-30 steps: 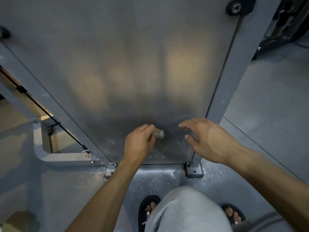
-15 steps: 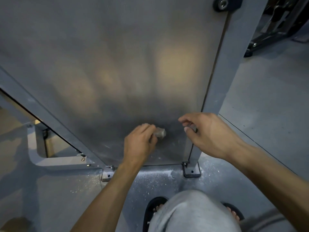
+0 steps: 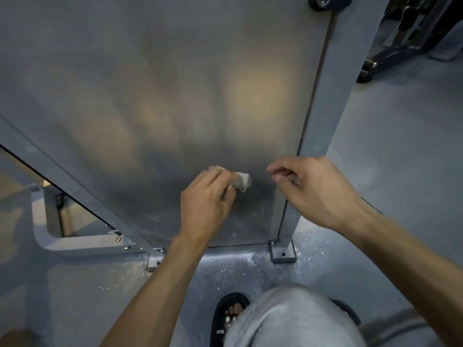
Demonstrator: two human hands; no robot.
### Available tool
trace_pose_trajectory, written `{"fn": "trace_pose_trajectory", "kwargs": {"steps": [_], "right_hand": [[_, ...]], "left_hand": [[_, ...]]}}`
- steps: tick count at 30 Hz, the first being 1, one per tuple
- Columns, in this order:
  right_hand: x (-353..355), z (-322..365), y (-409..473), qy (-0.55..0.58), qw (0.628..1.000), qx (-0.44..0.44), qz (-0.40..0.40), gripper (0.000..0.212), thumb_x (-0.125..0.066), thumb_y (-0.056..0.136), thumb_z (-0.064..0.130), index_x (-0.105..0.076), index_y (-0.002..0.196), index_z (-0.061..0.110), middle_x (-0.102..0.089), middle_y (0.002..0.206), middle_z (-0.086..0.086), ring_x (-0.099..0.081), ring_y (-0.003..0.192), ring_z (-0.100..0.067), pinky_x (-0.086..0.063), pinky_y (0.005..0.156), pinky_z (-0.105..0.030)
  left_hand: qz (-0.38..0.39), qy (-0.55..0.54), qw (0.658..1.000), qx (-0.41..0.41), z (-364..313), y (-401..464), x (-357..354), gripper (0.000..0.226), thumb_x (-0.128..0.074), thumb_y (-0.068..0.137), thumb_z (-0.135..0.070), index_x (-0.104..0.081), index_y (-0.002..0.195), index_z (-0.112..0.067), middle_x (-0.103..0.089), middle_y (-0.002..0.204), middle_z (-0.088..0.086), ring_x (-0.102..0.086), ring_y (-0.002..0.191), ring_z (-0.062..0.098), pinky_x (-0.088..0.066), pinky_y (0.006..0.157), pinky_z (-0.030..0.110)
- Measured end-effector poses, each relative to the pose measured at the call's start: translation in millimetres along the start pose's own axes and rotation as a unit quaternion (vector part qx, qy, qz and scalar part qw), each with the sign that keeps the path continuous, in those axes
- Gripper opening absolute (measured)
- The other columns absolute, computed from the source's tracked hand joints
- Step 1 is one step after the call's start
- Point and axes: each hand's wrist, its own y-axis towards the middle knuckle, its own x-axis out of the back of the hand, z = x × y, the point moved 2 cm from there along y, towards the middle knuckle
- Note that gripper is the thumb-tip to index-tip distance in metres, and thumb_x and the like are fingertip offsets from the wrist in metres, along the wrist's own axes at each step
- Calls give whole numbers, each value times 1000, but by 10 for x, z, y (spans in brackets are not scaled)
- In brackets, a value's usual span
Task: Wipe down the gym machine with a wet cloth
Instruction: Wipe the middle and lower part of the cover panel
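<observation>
- At six o'clock of the view, low against the machine's metal panel [image 3: 155,78], the left hand [image 3: 206,204] grips a small wadded cloth [image 3: 241,181]; its fingers are curled round the wad, which sticks out past the fingertips toward one o'clock and touches the panel.
- Just to the three o'clock side of the cloth, the right hand [image 3: 318,190] hovers with its fingers bent and its thumb drawn toward the forefinger; whether anything is pinched between them cannot be told, and whether the fingertips touch the panel is unclear.
- Both hands are near each other but apart, with the cloth between them.
- The panel is a broad, dull grey sheet filling the view from nine to one o'clock, with soft warm reflections on it and a darker patch around the cloth.
- A grey upright post [image 3: 333,101] borders the panel at its three o'clock edge and ends in a bolted foot plate [image 3: 283,252] on the floor [image 3: 400,146].
- A slanted frame bar [image 3: 75,189] runs from nine o'clock down to a second bracket [image 3: 155,259] near six o'clock.
- White specks lie scattered on the floor below the panel's bottom edge.
- At six o'clock, a knee in grey fabric [image 3: 293,319] and a foot in a dark sandal [image 3: 229,318] show.
- At one o'clock, part of another machine [image 3: 406,38] stands well apart.
</observation>
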Motion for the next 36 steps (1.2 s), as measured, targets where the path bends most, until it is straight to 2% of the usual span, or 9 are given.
{"fn": "trace_pose_trajectory", "kwargs": {"steps": [3, 6, 10, 15, 18, 22, 26, 31, 36], "right_hand": [[44, -33, -11, 7, 1000, -12, -9, 26, -58, 96, 20, -74, 114, 27, -76, 100, 11, -70, 92, -10, -57, 89, -37], [51, -51, -35, 6, 1000, -13, -4, 26, -58, 96, 19, -75, 115, 26, -76, 101, 11, -70, 92, -8, -58, 89, -35], [81, -55, -39, 11, 1000, -14, -6, 26, -57, 97, 18, -75, 114, 25, -76, 101, 11, -70, 92, -9, -57, 90, -34], [137, -70, -24, 14, 1000, -23, -16, 26, -57, 97, 17, -76, 114, 25, -77, 101, 11, -70, 93, -7, -56, 92, -30], [151, -82, -22, 21, 999, -31, -20, 26, -58, 96, 17, -76, 112, 25, -77, 99, 12, -69, 92, -6, -55, 92, -28], [154, -73, -30, 27, 999, -34, -21, 25, -58, 96, 17, -77, 111, 25, -76, 98, 10, -69, 91, -7, -55, 91, -29], [147, -77, -27, 33, 998, -40, -23, 25, -58, 95, 19, -76, 109, 27, -76, 96, 12, -69, 89, -6, -55, 90, -29], [172, -88, -14, 37, 998, -46, -23, 25, -58, 95, 17, -77, 108, 26, -76, 95, 10, -69, 87, -6, -55, 88, -25], [194, -95, -10, 45, 997, -59, -25, 26, -58, 94, 17, -77, 109, 25, -76, 95, 10, -69, 88, -6, -56, 90, -29]], "left_hand": [[94, 10, 995, 21, 71, -282, -277, 31, -79, 66, -1, -66, 81, -24, -63, 80, -10, -61, 71, 17, -46, 50, 26], [132, 0, 989, 60, 99, -370, -353, 36, -84, 60, -2, -67, 78, -27, -61, 71, -11, -60, 61, 15, -36, 47, 20], [76, -25, 995, 53, 27, -121, -166, 25, -78, 74, -9, -74, 91, -28, -67, 79, -10, -64, 65, 16, -53, 52, 31], [-16, -34, 999, 15, -128, 147, 10, 24, -73, 77, -5, -74, 92, -23, -70, 90, -8, -65, 75, 19, -51, 62, 31], [43, 4, 999, -3, -92, -45, -200, 24, -76, 73, -6, -70, 88, -24, -66, 86, -9, -61, 76, 19, -52, 56, 35], [114, 30, 993, 27, -44, -220, -408, 28, -80, 66, -7, -65, 80, -27, -60, 77, -9, -61, 71, 17, -50, 45, 35], [77, 10, 997, 20, -119, -43, -232, 24, -77, 69, -10, -67, 86, -25, -61, 75, -7, -61, 70, 19, -51, 50, 37], [-23, -19, 1000, 4, -263, 218, -29, 21, -73, 75, -6, -70, 89, -21, -65, 81, -6, -60, 74, 19, -48, 60, 33], [61, 4, 998, 4, -183, -175, -392, 26, -77, 71, -5, -70, 86, -24, -66, 84, -9, -63, 75, 18, -53, 53, 35]]}}
